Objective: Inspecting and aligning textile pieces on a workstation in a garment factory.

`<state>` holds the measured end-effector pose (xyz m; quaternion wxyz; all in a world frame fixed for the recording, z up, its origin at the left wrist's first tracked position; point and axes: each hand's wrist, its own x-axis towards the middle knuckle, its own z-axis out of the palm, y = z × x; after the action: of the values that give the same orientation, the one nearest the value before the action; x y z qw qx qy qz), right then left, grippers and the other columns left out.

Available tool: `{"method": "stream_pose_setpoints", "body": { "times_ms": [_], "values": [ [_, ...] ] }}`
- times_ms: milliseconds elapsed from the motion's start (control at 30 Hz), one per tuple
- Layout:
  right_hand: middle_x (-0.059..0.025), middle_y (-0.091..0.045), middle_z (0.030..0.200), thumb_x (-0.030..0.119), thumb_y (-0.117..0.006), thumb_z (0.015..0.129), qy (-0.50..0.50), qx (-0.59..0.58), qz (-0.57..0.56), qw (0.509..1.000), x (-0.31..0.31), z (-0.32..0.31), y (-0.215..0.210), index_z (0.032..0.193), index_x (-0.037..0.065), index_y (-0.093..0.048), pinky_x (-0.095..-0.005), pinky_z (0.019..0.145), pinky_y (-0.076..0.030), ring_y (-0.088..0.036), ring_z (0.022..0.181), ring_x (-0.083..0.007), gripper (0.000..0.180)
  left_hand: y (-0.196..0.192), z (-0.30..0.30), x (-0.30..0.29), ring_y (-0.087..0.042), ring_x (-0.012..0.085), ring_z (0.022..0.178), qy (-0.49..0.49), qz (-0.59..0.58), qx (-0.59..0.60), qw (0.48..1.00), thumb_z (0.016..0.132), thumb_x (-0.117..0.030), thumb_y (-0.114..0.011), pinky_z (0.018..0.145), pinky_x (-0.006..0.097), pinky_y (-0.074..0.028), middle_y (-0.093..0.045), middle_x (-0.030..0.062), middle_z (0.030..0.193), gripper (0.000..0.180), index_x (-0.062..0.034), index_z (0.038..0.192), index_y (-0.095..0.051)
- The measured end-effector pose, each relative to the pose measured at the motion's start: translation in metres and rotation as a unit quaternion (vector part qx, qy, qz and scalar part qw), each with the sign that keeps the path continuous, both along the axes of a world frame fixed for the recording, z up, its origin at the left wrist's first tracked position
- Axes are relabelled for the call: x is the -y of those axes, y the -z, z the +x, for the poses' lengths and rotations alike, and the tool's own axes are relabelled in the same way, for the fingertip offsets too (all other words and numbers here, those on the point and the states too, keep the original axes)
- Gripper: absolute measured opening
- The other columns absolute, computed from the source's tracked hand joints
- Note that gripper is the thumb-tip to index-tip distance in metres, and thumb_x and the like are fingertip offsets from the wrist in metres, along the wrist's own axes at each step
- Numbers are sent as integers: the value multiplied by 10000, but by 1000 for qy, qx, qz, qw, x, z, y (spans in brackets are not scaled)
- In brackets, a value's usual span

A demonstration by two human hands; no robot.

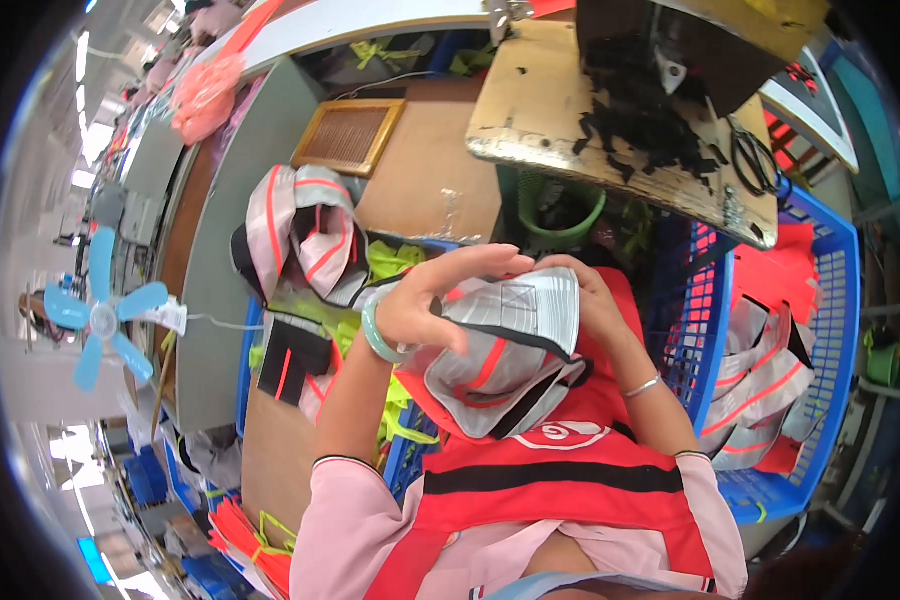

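Note:
A grey fabric piece (495, 370) with orange-red stripes, black edging and a pale, line-stitched end lies over my lap; it looks like a cap, and its exact kind is unclear. My left hand (445, 290), with a pale green bangle at the wrist, arches over its left side, fingers stretched out and thumb apart. At the far right edge of the piece, my right hand (592, 300) grips it, with the fingertips partly hidden behind the fabric. A thin silver bracelet circles that wrist. Under the piece spreads my red apron (560, 490).
Similar striped pieces (305, 230) are heaped at the left above neon-yellow strips (395, 260). A blue crate (830, 330) at the right holds more. A worn machine table (530, 110) with black scissors (755, 160) juts in ahead, above a green bin (570, 232). A fan (103, 318) stands left.

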<state>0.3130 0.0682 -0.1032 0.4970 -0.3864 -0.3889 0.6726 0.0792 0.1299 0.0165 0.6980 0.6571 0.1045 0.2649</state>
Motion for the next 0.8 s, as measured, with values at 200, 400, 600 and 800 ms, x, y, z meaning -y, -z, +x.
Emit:
{"method": "stream_pose_setpoints", "body": {
  "times_ms": [200, 400, 600, 800],
  "values": [
    [-77, -635, 1157, 72, -508, 947, 27, 74, 9, 997, 6, 50, -9, 1237, 12, -578, -280, 903, -487, -610, 1038, -139, 304, 16, 68, 7, -635, 139, 865, -147, 37, -113, 982, 840, 16, -638, 780, 276, -505, -691, 105, 965, 176, 26, 1011, -680],
    [-110, -612, 1208, 140, -589, 893, 192, 335, 157, 909, 38, 74, -123, 1287, 6, -529, -285, 883, -466, -582, 1058, -158, 421, 11, 144, -10, -597, 99, 693, -229, 75, -111, 964, 879, -132, -660, 628, 266, -475, -681, 66, 805, 186, 52, 904, -670],
    [77, -525, 774, 155, -597, 957, 313, 233, 175, 904, 42, 115, -145, 961, 4, -613, -186, 624, -378, -438, 718, -18, 152, -33, 194, 14, -539, 20, 733, -149, -128, 9, 980, 917, -216, -671, 606, 200, -444, -657, -18, 847, 237, 13, 978, -666],
    [2, -579, 765, 178, -642, 911, 268, 359, 167, 878, 29, 143, -175, 969, -17, -606, -219, 622, -409, -495, 704, -63, 206, -28, 214, 3, -530, 21, 712, -188, -114, 39, 975, 929, -242, -657, 612, 192, -433, -650, -20, 828, 236, -8, 953, -662]
  ]
}}
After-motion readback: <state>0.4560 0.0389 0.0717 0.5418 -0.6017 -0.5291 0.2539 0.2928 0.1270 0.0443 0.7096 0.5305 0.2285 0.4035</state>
